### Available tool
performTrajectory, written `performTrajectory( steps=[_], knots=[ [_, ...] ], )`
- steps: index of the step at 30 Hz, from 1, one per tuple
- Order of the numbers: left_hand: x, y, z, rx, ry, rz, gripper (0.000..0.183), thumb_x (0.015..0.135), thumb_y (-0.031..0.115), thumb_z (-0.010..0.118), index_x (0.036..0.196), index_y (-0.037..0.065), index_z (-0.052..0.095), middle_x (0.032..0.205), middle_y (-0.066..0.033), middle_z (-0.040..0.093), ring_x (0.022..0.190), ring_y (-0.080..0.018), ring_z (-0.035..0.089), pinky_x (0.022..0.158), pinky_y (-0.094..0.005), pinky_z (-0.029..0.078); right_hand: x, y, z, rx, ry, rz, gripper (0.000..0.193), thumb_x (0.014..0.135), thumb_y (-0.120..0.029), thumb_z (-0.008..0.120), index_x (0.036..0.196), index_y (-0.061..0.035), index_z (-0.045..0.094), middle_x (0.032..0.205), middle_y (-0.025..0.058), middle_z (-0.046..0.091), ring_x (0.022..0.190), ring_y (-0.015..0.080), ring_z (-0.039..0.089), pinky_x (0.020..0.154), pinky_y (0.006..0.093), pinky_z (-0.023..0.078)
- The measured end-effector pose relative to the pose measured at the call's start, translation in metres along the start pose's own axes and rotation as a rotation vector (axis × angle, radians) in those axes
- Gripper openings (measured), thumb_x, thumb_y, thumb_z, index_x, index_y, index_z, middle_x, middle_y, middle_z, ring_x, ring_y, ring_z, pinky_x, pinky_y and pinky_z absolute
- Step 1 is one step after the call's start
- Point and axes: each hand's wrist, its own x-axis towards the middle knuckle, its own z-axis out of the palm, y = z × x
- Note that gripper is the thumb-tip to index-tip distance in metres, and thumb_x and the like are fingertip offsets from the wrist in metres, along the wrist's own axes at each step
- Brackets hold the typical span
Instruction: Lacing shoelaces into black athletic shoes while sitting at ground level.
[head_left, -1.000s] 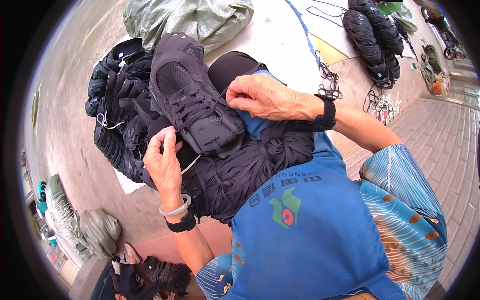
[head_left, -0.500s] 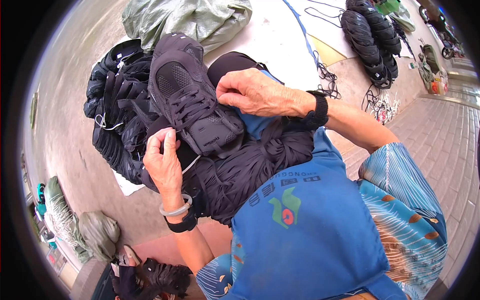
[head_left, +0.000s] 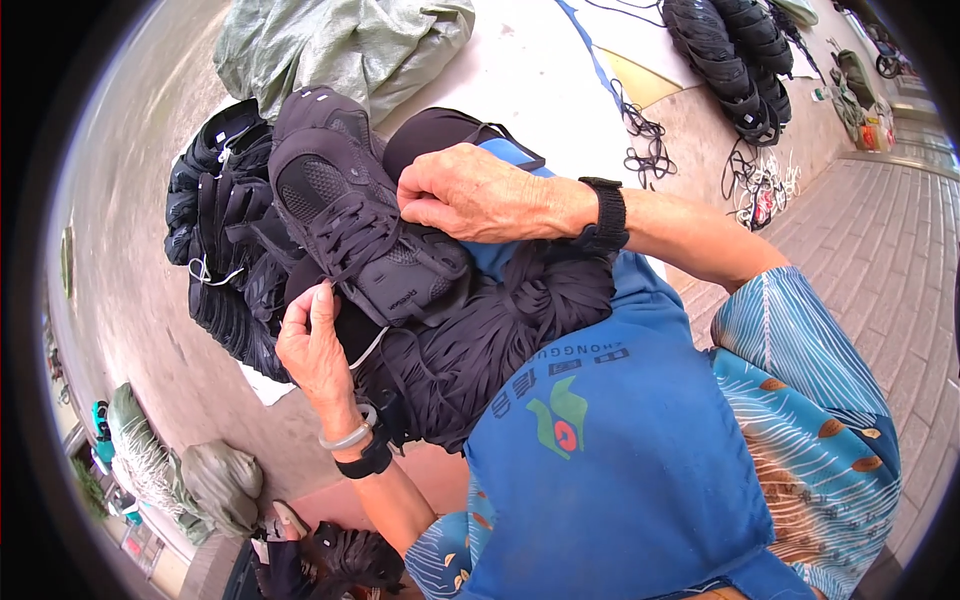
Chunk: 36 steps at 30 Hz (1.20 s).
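Note:
A black sneaker upper [head_left: 405, 283] with mesh panels lies over my lap, its toe end pointing up and away. Black shoelaces [head_left: 352, 232] are threaded through its eyelets. Low on the left of the upper, my left hand [head_left: 318, 345] pinches a lace end between thumb and fingers. My right hand [head_left: 465, 195] is closed on the other side, fingertips pinching a lace end that is mostly hidden. Beneath the upper, a thick knotted hank of black laces [head_left: 490, 345] rests across my blue apron [head_left: 620, 440]. Another dark upper [head_left: 430, 135] shows partly behind my right hand.
Stacked black uppers [head_left: 235, 240] tied with white cord stand at the left. A grey-green sack [head_left: 340, 50] lies beyond. Bundled black uppers [head_left: 725, 60] and loose cords [head_left: 648, 145] are at the far right. More sacks [head_left: 220, 480] and a dark bundle [head_left: 355, 555] sit lower left.
Both hands and the upper have shifted slightly left in the view, much as the surroundings have moved. Each hand keeps its pinch near the laces.

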Motion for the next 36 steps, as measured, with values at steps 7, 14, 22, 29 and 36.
performTrajectory(
  steps=[7,14,22,29,36],
  knots=[
    [0.002,0.010,0.000,0.131,-0.011,0.058,0.021,0.091,0.018,0.067,0.091,-0.002,0.068,0.079,0.0008,0.063,0.073,-0.0062,0.054,0.070,-0.0216,0.046,0.001,0.003,0.002,0.077,0.004,0.035,0.021,0.084,-0.018,0.057,0.082,0.0020,0.063,0.078,0.0197,0.065,0.078,0.0368,0.064,0.071,0.0429,0.050],
    [0.005,0.004,0.000,0.037,-0.044,0.020,0.021,0.090,0.018,0.067,0.093,-0.002,0.068,0.080,0.0018,0.062,0.074,-0.0058,0.053,0.068,-0.0204,0.043,-0.002,-0.006,-0.003,0.075,-0.117,0.143,0.024,0.085,-0.018,0.057,0.089,0.0037,0.065,0.076,0.0190,0.065,0.066,0.0321,0.064,0.065,0.0393,0.050],
    [0.011,0.007,-0.003,0.046,-0.103,-0.015,0.020,0.089,0.018,0.068,0.094,-0.002,0.068,0.078,0.0028,0.061,0.072,-0.0051,0.051,0.067,-0.0201,0.043,0.010,-0.014,-0.006,0.324,-0.255,0.508,0.025,0.089,-0.022,0.056,0.088,0.0017,0.064,0.061,0.0026,0.058,0.051,0.0088,0.056,0.050,0.0254,0.043],
    [0.011,0.011,-0.002,0.038,-0.081,0.112,0.024,0.088,0.018,0.068,0.092,-0.005,0.067,0.101,-0.0107,0.068,0.091,-0.0161,0.062,0.083,-0.0277,0.047,0.011,-0.010,-0.002,0.299,-0.266,0.532,0.023,0.095,-0.025,0.056,0.086,-0.0044,0.061,0.066,-0.0053,0.053,0.050,0.0019,0.049,0.048,0.0178,0.038],
    [0.007,0.018,0.003,0.180,-0.060,0.263,0.018,0.086,0.013,0.067,0.089,-0.005,0.066,0.099,-0.0114,0.066,0.089,-0.0196,0.061,0.080,-0.0299,0.047,0.009,-0.008,0.001,0.385,-0.214,0.524,0.021,0.091,-0.022,0.057,0.086,-0.0029,0.062,0.062,-0.0017,0.055,0.049,0.0052,0.052,0.046,0.0214,0.040]
  ],
)
